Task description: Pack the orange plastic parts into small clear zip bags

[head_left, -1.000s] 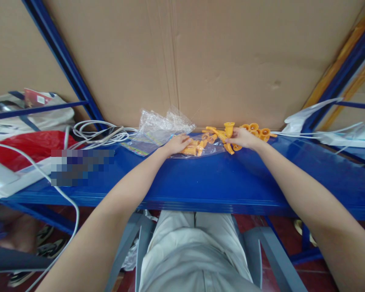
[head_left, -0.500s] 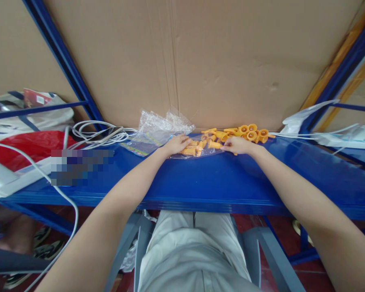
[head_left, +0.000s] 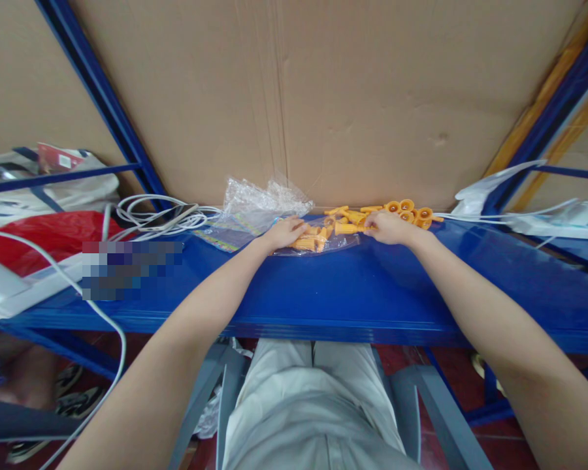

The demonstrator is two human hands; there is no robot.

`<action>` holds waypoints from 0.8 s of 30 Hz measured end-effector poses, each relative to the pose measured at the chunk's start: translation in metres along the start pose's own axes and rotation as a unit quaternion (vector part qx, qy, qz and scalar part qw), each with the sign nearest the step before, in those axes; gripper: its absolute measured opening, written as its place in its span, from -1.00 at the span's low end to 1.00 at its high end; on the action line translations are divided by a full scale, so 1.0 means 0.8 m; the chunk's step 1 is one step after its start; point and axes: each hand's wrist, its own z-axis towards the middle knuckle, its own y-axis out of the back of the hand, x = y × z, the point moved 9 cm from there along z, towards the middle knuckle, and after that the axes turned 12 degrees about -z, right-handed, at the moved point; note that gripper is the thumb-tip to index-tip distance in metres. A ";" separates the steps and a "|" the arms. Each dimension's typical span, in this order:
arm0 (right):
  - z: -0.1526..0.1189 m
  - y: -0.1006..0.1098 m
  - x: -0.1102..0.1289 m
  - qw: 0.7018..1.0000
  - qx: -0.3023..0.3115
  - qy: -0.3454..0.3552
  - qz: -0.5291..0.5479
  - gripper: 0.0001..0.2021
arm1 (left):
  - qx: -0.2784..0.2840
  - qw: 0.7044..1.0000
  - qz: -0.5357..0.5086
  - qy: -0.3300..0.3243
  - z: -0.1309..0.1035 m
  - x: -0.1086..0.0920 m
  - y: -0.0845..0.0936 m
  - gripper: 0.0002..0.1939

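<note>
My left hand (head_left: pixel 287 233) is closed on the edge of a clear plastic bag (head_left: pixel 337 245) lying flat on the blue table. Inside the bag are several yellow funnel-shaped plastic pieces (head_left: pixel 304 244). By the bag's right end, my right hand (head_left: pixel 387 228) has its fingers bent together around the end of a yellow piece, partly hidden by the fingers. Behind and beside that hand is a loose pile of similar yellow pieces (head_left: pixel 424 215), some showing round cup-like openings.
Crumpled clear bags (head_left: pixel 259 196) lie against the cardboard wall (head_left: pixel 362 98). Coiled white cables (head_left: pixel 151 212), a red bag (head_left: pixel 44 238) and a white power strip (head_left: pixel 39 284) are on the left. White plastic (head_left: pixel 480 192) lies at the right. The blue table (head_left: pixel 323 290) has a straight front edge.
My right hand has shifted slightly right and away from me, towards the pile of yellow pieces. My left hand has stayed in place on the bag.
</note>
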 end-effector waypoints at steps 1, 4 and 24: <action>0.000 0.007 -0.003 1.000 -0.014 -0.001 0.005 -0.80 | -0.001 1.000 -0.003 -0.001 0.000 0.000 0.000 -0.44; -0.006 0.029 -0.010 0.999 -0.050 0.000 0.013 -0.83 | -0.008 1.000 -0.019 -0.003 0.000 -0.001 0.001 -0.45; -0.009 0.027 0.038 0.990 -0.004 0.083 0.115 -0.86 | -0.030 0.991 -0.128 -0.010 -0.008 -0.004 0.012 -0.43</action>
